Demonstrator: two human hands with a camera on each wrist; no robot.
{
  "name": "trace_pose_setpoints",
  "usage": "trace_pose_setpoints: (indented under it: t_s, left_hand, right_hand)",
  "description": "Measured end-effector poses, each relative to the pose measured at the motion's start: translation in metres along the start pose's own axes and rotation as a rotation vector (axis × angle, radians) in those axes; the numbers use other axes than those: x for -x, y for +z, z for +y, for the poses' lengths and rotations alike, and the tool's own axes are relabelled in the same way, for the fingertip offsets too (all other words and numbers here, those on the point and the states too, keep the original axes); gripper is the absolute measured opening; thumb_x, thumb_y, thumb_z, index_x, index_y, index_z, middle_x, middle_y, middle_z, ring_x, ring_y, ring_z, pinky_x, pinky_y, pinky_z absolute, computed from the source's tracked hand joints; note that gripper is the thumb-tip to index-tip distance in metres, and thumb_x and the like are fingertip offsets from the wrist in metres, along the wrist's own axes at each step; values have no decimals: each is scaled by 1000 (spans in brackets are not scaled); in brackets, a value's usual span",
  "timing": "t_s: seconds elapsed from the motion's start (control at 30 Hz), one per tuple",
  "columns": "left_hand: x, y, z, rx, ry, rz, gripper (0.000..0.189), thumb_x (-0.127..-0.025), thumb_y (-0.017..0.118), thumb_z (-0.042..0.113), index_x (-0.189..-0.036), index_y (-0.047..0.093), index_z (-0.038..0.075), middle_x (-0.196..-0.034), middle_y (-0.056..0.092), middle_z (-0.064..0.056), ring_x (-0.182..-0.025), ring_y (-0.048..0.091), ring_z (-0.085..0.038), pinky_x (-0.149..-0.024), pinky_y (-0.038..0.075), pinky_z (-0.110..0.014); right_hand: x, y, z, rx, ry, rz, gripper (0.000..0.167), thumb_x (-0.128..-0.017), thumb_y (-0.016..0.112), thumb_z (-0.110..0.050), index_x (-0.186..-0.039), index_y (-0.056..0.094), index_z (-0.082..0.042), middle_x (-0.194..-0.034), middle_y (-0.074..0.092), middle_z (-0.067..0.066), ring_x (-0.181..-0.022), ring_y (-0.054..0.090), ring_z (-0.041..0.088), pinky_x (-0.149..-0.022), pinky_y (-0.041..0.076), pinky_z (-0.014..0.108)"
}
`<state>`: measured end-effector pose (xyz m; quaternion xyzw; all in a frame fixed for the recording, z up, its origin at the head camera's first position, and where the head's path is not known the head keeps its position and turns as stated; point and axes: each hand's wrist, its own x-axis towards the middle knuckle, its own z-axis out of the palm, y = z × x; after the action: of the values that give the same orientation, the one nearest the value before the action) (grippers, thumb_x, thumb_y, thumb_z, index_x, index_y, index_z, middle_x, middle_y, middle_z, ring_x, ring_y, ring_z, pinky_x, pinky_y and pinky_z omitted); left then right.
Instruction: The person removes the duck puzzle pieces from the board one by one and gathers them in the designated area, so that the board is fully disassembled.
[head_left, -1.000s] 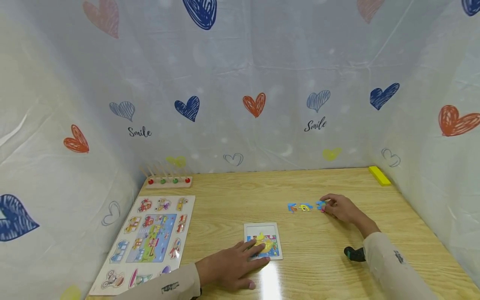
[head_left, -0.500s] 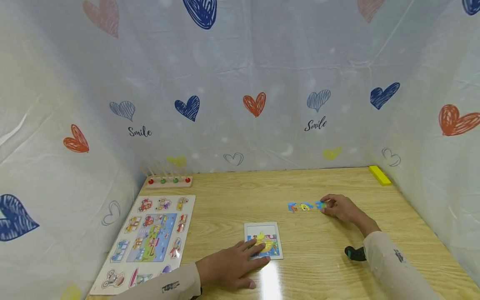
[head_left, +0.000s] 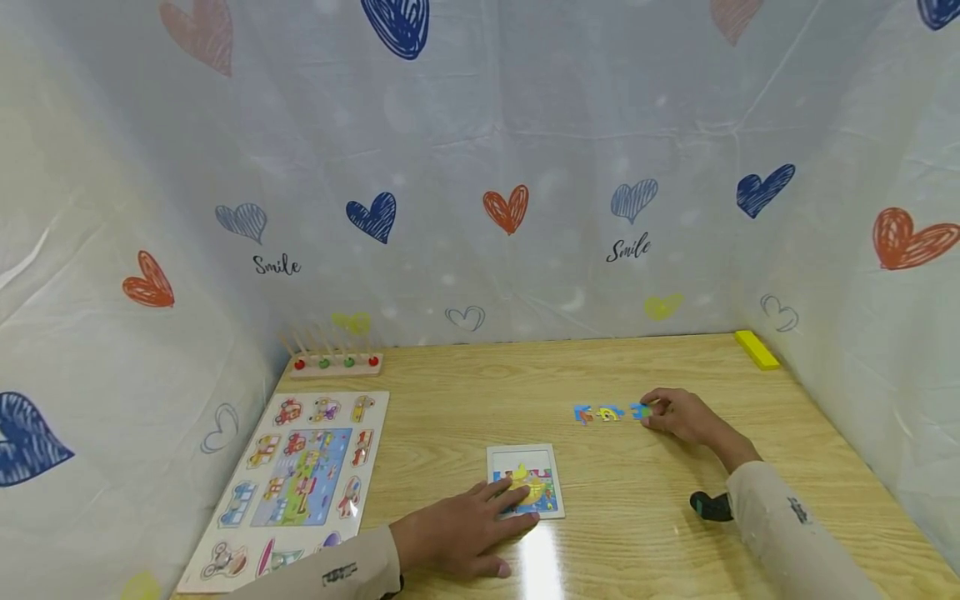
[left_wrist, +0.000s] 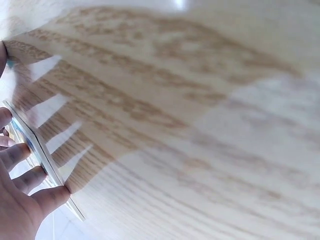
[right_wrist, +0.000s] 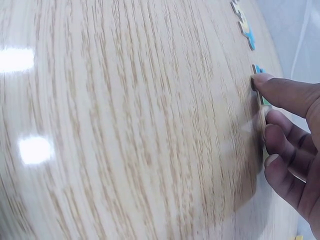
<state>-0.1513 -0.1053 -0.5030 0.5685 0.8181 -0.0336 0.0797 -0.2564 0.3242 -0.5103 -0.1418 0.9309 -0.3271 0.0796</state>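
My left hand [head_left: 468,533] lies with fingers spread across the lower left of a small white-framed jigsaw puzzle [head_left: 557,457]. A yellow picture shows in it, and its upper part is bare white. In the left wrist view, fingertips touch the edge of the puzzle frame [left_wrist: 47,155]. Farther right, my right hand [head_left: 678,414] pinches a blue and green puzzle piece [head_left: 640,411] at the tabletop, partly hidden by the fingers. The right wrist view shows the thumb on this piece [right_wrist: 258,68]. Left of it lie a yellow-blue piece [head_left: 609,413] and a blue-brown piece [head_left: 582,414].
A large vehicle picture board [head_left: 375,467] lies on the left. Behind it stands a peg rack [head_left: 337,372] with red and green beads. A yellow block [head_left: 757,350] is at the back right corner. Heart-printed sheeting [head_left: 570,275] encloses the wooden table [head_left: 450,392].
A pink patch seen by my right thumb one second ago no longer shows; the fingers have shifted slightly on the piece. My left hand has stayed in place.
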Motion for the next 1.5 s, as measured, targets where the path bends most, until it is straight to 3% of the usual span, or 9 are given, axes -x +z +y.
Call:
trace_pose_setpoints:
  t_s: [0.63,1.0,1.5]
  left_hand:
    - [0,-4,-2,-31,11,18,65,-105,32,57,-159,29,21,-162,31,-14,-147,35,-40,-113,40,-45]
    - [0,-5,-8,33,-18,-43,67,-104,32,59,-161,24,25,-165,26,-11,-149,30,-39,-115,38,-44]
    - [0,1,-9,29,-7,-12,69,-103,31,61,-161,26,24,-165,26,-14,-149,30,-41,-114,39,-48]
  right_hand:
    - [0,-1,0,-9,-24,-9,35,-93,72,-15,-121,64,4,-96,65,9,-83,56,17,-68,47,28]
    - [1,1,0,-7,-6,-2,35,-93,73,-15,-121,64,3,-97,64,10,-82,55,17,-68,47,28]
    - [0,2,0,-11,8,-2,37,-92,73,-17,-121,63,3,-94,63,8,-79,54,16,-67,46,27]
